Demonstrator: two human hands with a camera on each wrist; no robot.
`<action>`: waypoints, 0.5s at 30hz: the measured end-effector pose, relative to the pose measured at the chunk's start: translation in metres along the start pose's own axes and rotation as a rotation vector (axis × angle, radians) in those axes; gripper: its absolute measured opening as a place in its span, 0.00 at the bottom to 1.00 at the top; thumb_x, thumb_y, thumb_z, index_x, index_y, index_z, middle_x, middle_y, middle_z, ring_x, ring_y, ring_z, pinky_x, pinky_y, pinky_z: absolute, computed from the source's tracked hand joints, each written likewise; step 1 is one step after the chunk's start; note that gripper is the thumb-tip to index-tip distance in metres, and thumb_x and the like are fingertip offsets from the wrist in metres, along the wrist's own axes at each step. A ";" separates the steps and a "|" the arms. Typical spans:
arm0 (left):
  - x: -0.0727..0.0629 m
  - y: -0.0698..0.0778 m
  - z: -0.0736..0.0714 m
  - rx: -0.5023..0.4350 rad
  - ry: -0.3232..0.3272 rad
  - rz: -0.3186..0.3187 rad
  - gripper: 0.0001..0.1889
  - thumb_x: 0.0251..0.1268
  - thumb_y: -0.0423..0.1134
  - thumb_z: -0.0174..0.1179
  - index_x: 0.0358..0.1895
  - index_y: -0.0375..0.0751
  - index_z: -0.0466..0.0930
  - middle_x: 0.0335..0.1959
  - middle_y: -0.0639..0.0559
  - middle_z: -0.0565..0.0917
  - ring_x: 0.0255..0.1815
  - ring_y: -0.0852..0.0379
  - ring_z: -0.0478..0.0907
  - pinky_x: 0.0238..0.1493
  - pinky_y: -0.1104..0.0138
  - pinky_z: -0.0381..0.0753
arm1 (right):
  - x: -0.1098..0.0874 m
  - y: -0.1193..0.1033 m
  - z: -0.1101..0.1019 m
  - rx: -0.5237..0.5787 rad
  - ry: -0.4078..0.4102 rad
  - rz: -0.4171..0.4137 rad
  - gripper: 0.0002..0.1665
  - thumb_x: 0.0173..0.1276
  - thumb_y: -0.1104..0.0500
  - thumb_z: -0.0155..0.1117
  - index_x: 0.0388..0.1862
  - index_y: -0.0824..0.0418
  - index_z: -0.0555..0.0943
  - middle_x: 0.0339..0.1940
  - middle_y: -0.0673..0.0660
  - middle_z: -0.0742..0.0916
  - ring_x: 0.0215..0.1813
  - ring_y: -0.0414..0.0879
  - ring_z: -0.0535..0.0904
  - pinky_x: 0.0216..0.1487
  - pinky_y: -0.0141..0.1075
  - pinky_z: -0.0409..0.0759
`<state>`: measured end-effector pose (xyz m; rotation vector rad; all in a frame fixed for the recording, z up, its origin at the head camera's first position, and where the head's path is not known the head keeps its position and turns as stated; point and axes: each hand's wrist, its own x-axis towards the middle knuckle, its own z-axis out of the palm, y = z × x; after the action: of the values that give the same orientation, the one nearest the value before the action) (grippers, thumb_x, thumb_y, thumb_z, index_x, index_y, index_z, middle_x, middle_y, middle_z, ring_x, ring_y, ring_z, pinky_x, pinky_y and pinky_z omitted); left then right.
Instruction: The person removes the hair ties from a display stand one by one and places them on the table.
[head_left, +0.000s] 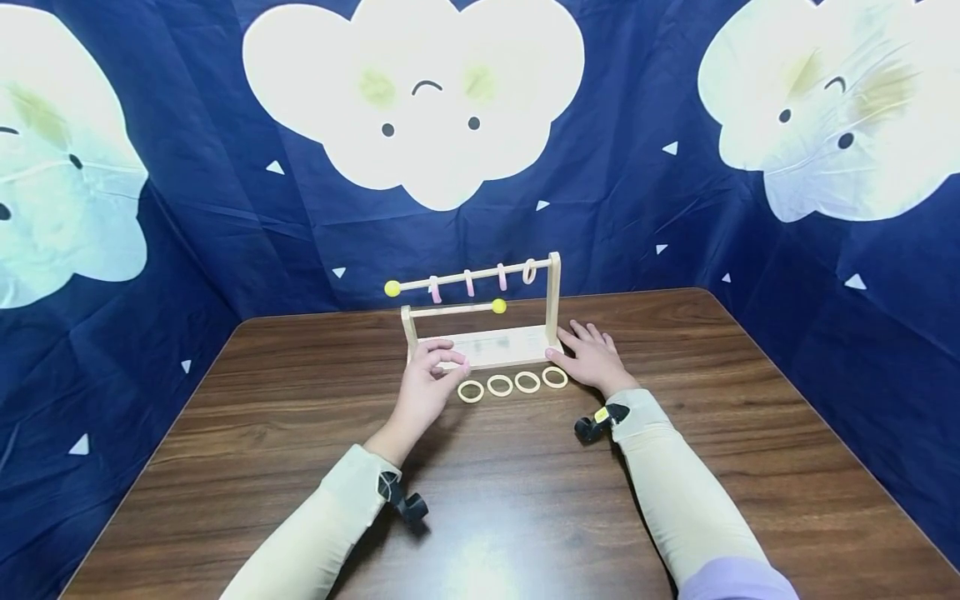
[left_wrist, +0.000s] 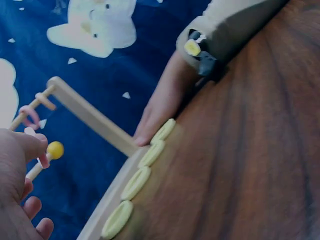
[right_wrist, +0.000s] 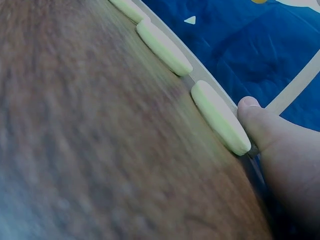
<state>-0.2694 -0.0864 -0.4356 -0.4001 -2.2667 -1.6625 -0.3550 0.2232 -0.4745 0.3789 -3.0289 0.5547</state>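
at the front left of the rack (head_left: 517, 343), the left hand (head_left: 423, 392) pinches a pink ring (left_wrist: 44, 159) between thumb and finger. by the rack's right end, the right hand (head_left: 597, 365) rests with fingers extended, gripping nothing. four pale yellow rings (head_left: 511, 386) lie just before the rack.

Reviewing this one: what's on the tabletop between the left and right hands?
Four pale yellow rings lie in a row between left hand and right hand, along the wooden stand's base, as the head view shows.
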 end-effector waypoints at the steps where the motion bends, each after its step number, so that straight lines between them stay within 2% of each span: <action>1: -0.001 0.000 0.003 0.008 -0.017 0.010 0.05 0.59 0.31 0.72 0.36 0.34 0.87 0.58 0.38 0.76 0.57 0.44 0.75 0.55 0.47 0.78 | 0.000 0.000 0.000 0.000 -0.002 0.001 0.43 0.75 0.31 0.47 0.80 0.53 0.63 0.81 0.65 0.61 0.81 0.69 0.48 0.75 0.67 0.45; 4: -0.004 -0.002 0.013 0.045 -0.060 0.056 0.04 0.58 0.29 0.72 0.35 0.35 0.88 0.56 0.35 0.76 0.58 0.42 0.74 0.59 0.49 0.77 | 0.000 0.000 0.000 -0.003 -0.005 0.001 0.43 0.75 0.31 0.47 0.80 0.53 0.63 0.82 0.64 0.60 0.81 0.69 0.48 0.75 0.67 0.45; 8: -0.007 -0.003 0.025 0.104 -0.106 0.110 0.03 0.56 0.29 0.72 0.33 0.37 0.88 0.55 0.33 0.77 0.60 0.39 0.72 0.63 0.48 0.70 | 0.000 0.001 0.001 -0.005 -0.003 0.003 0.43 0.75 0.31 0.47 0.80 0.53 0.63 0.82 0.64 0.60 0.81 0.69 0.48 0.75 0.67 0.45; 15: -0.013 -0.002 0.044 0.263 -0.176 0.190 0.03 0.56 0.34 0.74 0.30 0.44 0.88 0.60 0.36 0.76 0.65 0.36 0.65 0.65 0.43 0.63 | 0.001 0.001 0.001 -0.007 0.001 0.008 0.43 0.75 0.30 0.47 0.80 0.52 0.63 0.82 0.64 0.60 0.81 0.68 0.48 0.75 0.67 0.44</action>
<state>-0.2615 -0.0454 -0.4556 -0.6959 -2.4440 -1.2607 -0.3567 0.2236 -0.4760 0.3663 -3.0321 0.5449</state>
